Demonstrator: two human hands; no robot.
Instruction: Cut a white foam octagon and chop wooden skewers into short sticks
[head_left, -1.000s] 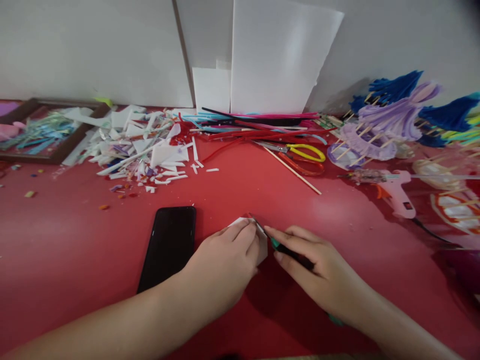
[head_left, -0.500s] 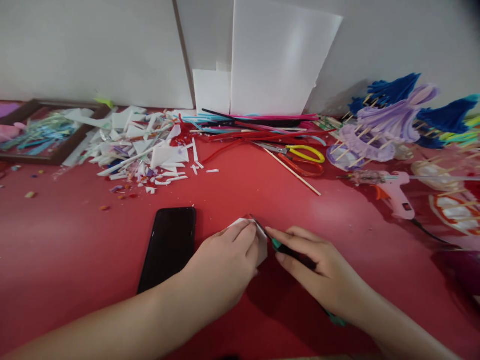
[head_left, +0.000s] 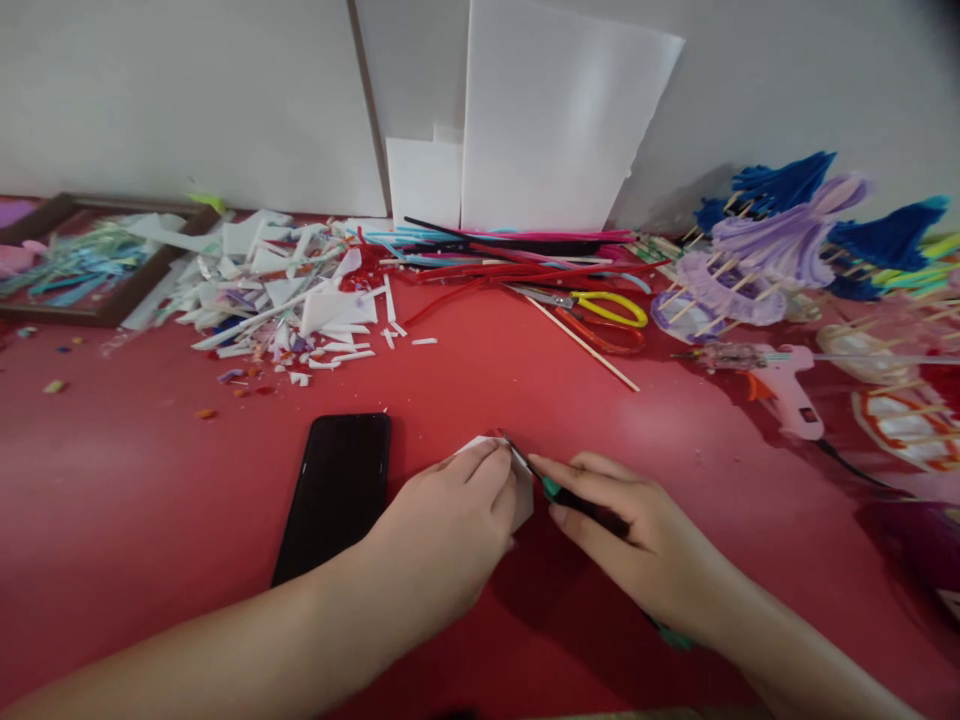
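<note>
My left hand (head_left: 461,515) is closed on a small white board piece (head_left: 524,497), pressing it against the red table (head_left: 450,385); most of the piece is hidden under the fingers. In my right hand (head_left: 637,525) is a green and black utility knife (head_left: 581,505), gripped with the index finger stretched along it. The knife's blade lies along the upper right edge of the white piece. Its green tail end shows below my right palm. Just left of my left hand lies a black phone (head_left: 334,490).
White offcuts (head_left: 277,290) are heaped at back left beside a brown frame (head_left: 127,300). Coloured pipe cleaners (head_left: 510,255) and yellow-red scissors (head_left: 611,308) lie at the back. A pink glue gun (head_left: 791,395) and small purple and blue canopies (head_left: 780,240) stand right. White boards (head_left: 562,120) lean behind.
The view has shifted very slightly. Both hands, the white piece and the knife look almost the same as before.
</note>
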